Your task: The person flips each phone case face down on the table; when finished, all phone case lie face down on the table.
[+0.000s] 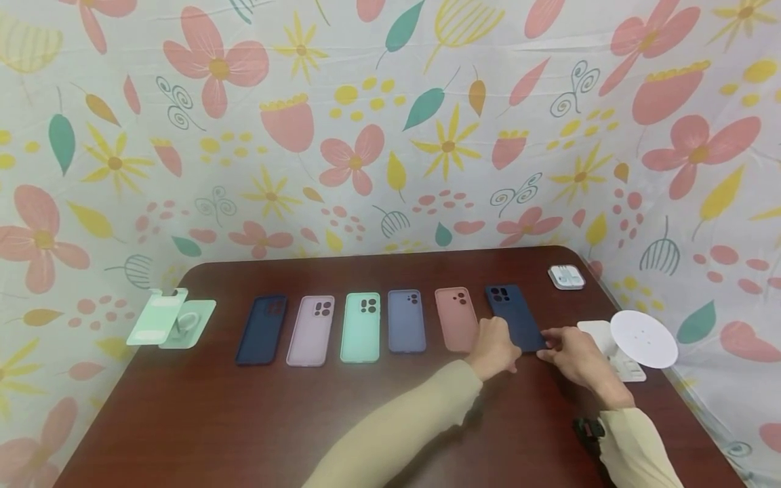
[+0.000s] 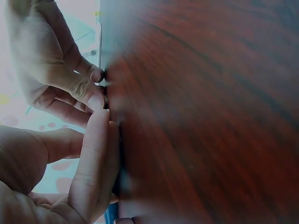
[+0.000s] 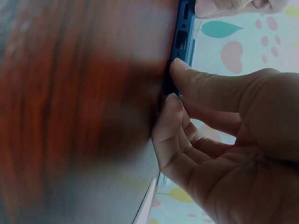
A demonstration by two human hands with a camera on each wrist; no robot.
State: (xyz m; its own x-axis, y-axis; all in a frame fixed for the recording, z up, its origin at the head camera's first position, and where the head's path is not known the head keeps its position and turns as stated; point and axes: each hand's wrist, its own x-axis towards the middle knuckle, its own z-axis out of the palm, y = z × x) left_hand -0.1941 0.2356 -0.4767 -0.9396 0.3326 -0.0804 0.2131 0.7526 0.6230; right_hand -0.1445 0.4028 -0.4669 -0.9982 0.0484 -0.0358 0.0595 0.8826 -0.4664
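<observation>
At the right end of a row of phone cases lies a navy phone case [image 1: 518, 315], flat on the table, its camera cut-outs at the far end. My left hand [image 1: 494, 349] holds its near left corner with curled fingers, beside the pink phone case [image 1: 456, 318]. The right hand [image 1: 576, 356] pinches the near right corner between thumb and fingers. In the right wrist view, port openings show along the edge of the navy case [image 3: 181, 39], with the right thumb [image 3: 187, 74] against it. The left wrist view shows both hands close together at that edge; the fingers hide most of it.
Leftward lie a blue-grey case [image 1: 406, 322], a mint case [image 1: 360, 329], a lilac case [image 1: 310, 332] and a dark blue case [image 1: 260, 332]. A mint stand [image 1: 160, 318] is far left. Right are a white round-topped stand [image 1: 643, 339] and a small white box [image 1: 566, 277].
</observation>
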